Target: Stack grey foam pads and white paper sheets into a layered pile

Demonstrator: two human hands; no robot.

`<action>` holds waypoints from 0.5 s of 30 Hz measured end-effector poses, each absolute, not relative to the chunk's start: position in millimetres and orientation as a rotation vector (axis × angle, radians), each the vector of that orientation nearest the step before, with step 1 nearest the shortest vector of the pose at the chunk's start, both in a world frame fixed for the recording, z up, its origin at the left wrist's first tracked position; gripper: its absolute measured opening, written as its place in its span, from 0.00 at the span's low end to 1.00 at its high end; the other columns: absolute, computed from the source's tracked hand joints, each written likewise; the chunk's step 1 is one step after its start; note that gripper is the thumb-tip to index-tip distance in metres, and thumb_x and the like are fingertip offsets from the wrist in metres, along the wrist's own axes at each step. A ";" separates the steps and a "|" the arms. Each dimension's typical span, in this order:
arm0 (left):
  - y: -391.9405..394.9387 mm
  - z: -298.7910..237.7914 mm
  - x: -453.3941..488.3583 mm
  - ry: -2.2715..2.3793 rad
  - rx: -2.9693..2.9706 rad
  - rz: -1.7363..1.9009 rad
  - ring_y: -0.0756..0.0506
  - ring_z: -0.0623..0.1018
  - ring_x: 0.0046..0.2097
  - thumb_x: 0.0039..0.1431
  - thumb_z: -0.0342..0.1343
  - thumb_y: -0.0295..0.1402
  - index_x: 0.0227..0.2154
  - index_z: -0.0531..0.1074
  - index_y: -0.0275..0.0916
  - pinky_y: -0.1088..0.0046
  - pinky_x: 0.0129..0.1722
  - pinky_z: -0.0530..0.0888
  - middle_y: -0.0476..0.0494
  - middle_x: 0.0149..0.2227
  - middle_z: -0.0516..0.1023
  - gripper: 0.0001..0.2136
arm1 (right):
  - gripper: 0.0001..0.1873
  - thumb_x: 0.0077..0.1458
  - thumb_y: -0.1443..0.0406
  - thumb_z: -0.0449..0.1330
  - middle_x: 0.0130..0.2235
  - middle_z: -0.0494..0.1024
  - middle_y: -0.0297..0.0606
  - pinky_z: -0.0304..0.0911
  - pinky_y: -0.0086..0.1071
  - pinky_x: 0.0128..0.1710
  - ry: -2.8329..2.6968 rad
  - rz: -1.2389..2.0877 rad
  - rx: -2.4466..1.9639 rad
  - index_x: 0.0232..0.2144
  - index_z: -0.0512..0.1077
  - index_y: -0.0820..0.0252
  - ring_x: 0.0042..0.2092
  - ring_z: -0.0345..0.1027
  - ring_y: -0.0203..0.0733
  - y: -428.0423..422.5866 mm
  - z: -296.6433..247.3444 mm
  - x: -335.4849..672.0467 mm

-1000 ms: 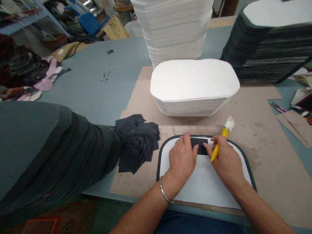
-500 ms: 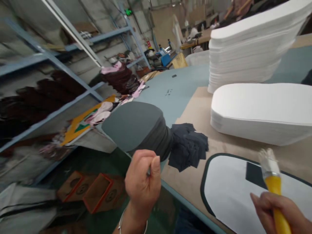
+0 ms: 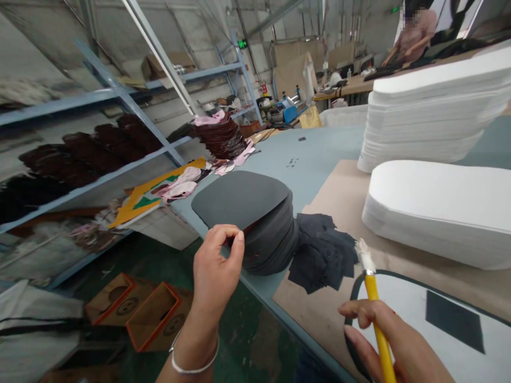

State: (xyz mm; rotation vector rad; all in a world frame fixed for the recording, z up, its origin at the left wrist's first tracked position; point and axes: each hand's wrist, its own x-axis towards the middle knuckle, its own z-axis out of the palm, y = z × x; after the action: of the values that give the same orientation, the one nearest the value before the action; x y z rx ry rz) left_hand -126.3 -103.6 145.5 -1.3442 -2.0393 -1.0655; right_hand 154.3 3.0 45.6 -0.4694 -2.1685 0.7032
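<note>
My left hand (image 3: 217, 266) is raised beside the table's near edge, thumb and forefinger pinched together right next to a stack of dark grey oval sheets (image 3: 247, 205); what they pinch is too small to make out. My right hand (image 3: 395, 346) grips a yellow-handled brush (image 3: 373, 303) with white bristles pointing up. Under it lies a white sheet on a dark-edged panel (image 3: 399, 314) with a small black patch (image 3: 454, 321) stuck on it. A loose heap of black patches (image 3: 323, 252) sits between the grey stack and the panel.
Two stacks of white sheets (image 3: 435, 205) (image 3: 431, 117) stand on the brown cardboard (image 3: 343, 186) covering the blue-grey table. Blue metal shelves (image 3: 99, 165) with dark material run along the left. Open boxes (image 3: 139, 311) sit on the green floor. A person works far back.
My head has turned left, away from the panel. My left hand left the black patch and lifted to the grey stack in a pinch. My right hand pulled back with the brush.
</note>
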 end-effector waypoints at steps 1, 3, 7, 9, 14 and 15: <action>-101.9 145.8 -126.1 -2.029 -1.311 -1.090 0.48 0.76 0.38 0.67 0.55 0.29 0.33 0.72 0.40 0.71 0.42 0.72 0.49 0.34 0.76 0.06 | 0.05 0.65 0.65 0.58 0.37 0.81 0.33 0.75 0.28 0.32 -2.170 0.717 -0.454 0.41 0.64 0.50 0.34 0.79 0.38 7.5 53.6 151.9; -97.6 144.0 -122.1 -1.964 -1.283 -1.109 0.48 0.76 0.38 0.67 0.55 0.28 0.34 0.71 0.40 0.72 0.42 0.72 0.49 0.34 0.76 0.05 | 0.05 0.66 0.64 0.56 0.38 0.81 0.33 0.74 0.27 0.34 -2.156 0.803 -0.444 0.39 0.62 0.50 0.36 0.80 0.36 13.9 71.6 141.8; -89.4 133.2 -97.9 -1.790 -1.445 -1.074 0.48 0.77 0.40 0.67 0.56 0.25 0.35 0.69 0.40 0.70 0.45 0.73 0.47 0.36 0.75 0.04 | 0.09 0.65 0.58 0.59 0.39 0.79 0.36 0.70 0.31 0.36 -1.979 1.084 -0.536 0.39 0.62 0.52 0.38 0.77 0.38 12.2 109.2 101.3; -89.7 126.4 -80.5 -1.725 -1.554 -1.052 0.47 0.77 0.41 0.65 0.57 0.24 0.38 0.70 0.39 0.70 0.44 0.74 0.46 0.38 0.76 0.04 | 0.14 0.62 0.54 0.61 0.35 0.76 0.32 0.66 0.30 0.34 -1.856 1.312 -0.571 0.39 0.61 0.53 0.35 0.73 0.38 10.8 124.9 75.2; -111.2 102.7 -45.4 -1.622 -1.725 -1.232 0.45 0.77 0.38 0.60 0.59 0.24 0.31 0.70 0.42 0.68 0.40 0.75 0.45 0.37 0.75 0.06 | 0.16 0.53 0.68 0.59 0.27 0.62 0.23 0.56 0.27 0.26 -1.714 1.365 -0.530 0.40 0.57 0.51 0.26 0.60 0.34 25.9 140.1 32.5; -117.0 94.7 -41.0 -1.619 -1.778 -1.301 0.46 0.77 0.36 0.61 0.57 0.24 0.28 0.69 0.42 0.69 0.37 0.75 0.46 0.34 0.75 0.08 | 0.18 0.51 0.70 0.58 0.28 0.62 0.23 0.56 0.27 0.26 -1.730 1.345 -0.501 0.41 0.56 0.51 0.26 0.59 0.34 27.5 141.4 31.9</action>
State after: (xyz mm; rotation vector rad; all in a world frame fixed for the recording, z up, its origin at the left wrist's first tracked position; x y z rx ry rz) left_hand -41.0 -117.0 94.7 -1.7778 -1.6188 -1.3011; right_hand 31.9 27.5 141.4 -0.5008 -1.7303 1.3453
